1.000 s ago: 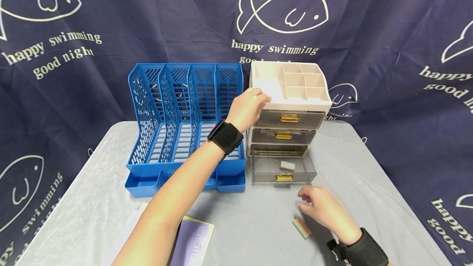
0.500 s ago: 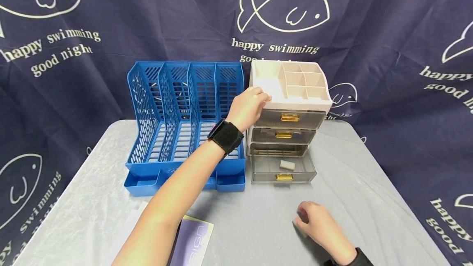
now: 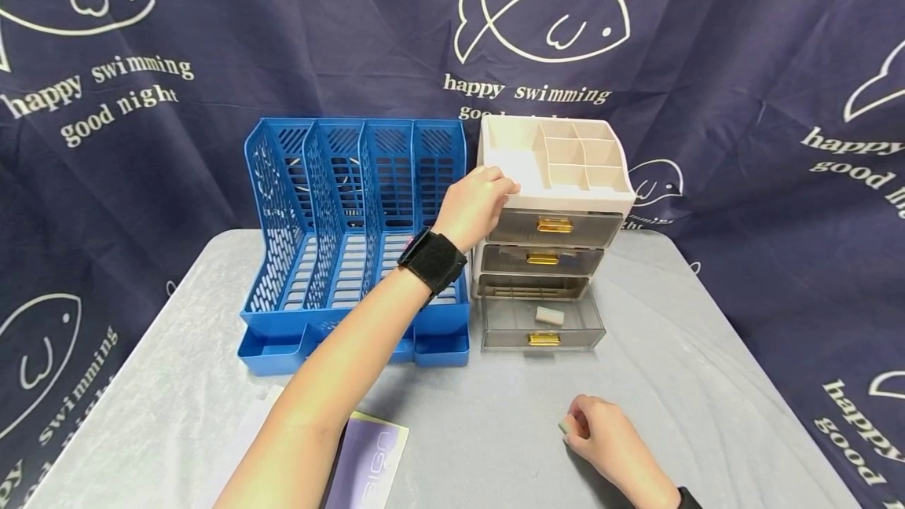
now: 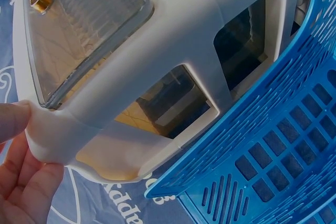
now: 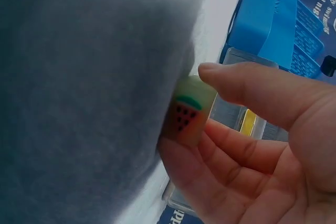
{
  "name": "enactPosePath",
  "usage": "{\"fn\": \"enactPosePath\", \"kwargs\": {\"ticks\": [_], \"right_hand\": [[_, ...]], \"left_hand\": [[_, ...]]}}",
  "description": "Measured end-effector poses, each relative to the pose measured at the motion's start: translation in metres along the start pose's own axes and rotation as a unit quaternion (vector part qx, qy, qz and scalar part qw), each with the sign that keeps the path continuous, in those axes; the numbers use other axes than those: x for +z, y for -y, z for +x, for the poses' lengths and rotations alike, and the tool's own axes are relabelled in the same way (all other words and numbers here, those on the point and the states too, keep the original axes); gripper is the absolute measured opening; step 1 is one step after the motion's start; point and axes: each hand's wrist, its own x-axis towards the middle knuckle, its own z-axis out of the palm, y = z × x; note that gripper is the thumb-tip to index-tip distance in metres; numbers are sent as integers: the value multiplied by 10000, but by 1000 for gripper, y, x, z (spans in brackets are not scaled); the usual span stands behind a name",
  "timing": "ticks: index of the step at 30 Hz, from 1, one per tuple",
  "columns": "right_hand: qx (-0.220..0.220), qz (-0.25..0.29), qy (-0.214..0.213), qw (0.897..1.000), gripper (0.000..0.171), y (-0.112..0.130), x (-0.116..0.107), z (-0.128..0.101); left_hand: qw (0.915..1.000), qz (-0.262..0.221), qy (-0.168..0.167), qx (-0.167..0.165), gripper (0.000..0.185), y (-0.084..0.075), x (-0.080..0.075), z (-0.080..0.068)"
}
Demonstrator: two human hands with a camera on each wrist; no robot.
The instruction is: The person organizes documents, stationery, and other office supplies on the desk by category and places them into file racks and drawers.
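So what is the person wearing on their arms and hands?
Both hands are bare, with no gloves or rings to see. The left hand has a wide black fabric strap round its wrist. The right hand has a black band too, just showing at the picture's bottom edge. No sleeves show.

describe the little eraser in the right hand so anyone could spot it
On the grey table, in front of the beige drawer unit with its bottom drawer open, the right hand pinches an eraser. It shows a green edge and a red, black-seeded watermelon slice.

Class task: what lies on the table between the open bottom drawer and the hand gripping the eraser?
Only bare grey table separates the bottom drawer from the right hand, shown in the head view.
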Motion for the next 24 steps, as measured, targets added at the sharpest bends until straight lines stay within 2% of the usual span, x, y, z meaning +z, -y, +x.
{"fn": "enactPosePath", "kwargs": {"ticks": [5, 9, 16, 24], "right_hand": [[-7, 29, 13, 10000, 24, 0, 0, 1], [-197, 23, -56, 9998, 22, -3, -3, 3], [-499, -138, -328, 9981, 22, 1, -24, 11], [-1195, -309, -794, 9892, 15, 8, -46, 23]], "left_hand": [[10000, -4, -10, 16, 22, 0, 0, 0], [10000, 2, -13, 30, 22, 0, -1, 0], [10000, 1, 6, 3, 22, 0, -2, 0], [10000, 11, 31, -21, 22, -1, -2, 0]]}}
